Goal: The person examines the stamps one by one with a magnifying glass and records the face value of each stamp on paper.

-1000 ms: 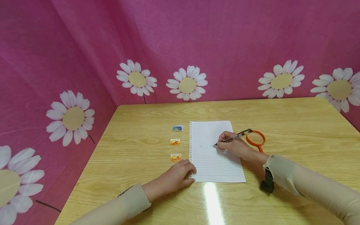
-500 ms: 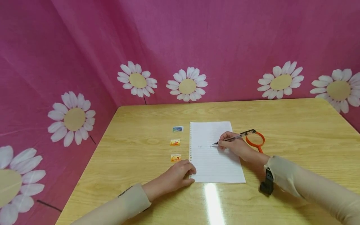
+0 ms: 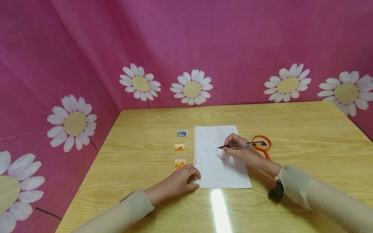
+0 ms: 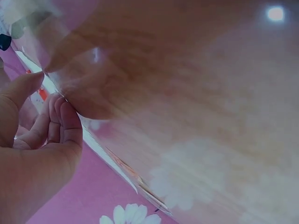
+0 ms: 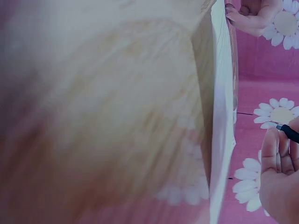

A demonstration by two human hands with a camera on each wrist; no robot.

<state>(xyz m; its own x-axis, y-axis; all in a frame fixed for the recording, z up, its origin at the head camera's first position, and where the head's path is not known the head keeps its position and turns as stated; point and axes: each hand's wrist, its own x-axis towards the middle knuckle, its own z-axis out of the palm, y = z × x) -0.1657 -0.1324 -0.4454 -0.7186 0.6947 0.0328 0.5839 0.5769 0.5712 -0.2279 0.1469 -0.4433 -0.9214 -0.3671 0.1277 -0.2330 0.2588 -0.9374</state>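
Note:
In the head view my right hand (image 3: 240,149) pinches a black pen with a clear barrel (image 3: 228,147). Its tip points left over a sheet of lined paper (image 3: 221,174). The right wrist view shows the pen tip (image 5: 279,126) apart from the paper (image 5: 222,93). Two small groups of handwritten marks (image 3: 216,151) sit mid-sheet, too faint to read surely. My left hand (image 3: 183,179) rests at the sheet's lower left edge, fingers loosely bent; the left wrist view shows thumb and fingertips touching down. Three small stamp-like pictures lie left of the sheet: one blue (image 3: 182,133), two yellow-orange (image 3: 179,147).
An orange-red magnifying glass (image 3: 266,154) lies right of the paper, partly behind the pen and right forearm. The wooden table (image 3: 140,139) reaches back to a pink cloth with white daisies (image 3: 233,48). A light reflection (image 3: 220,210) shines near the front.
The pen tip has moved slightly left and lifted off the sheet, and the pen lies flatter. The second group of marks shows more fully. My left hand stays at the paper's edge.

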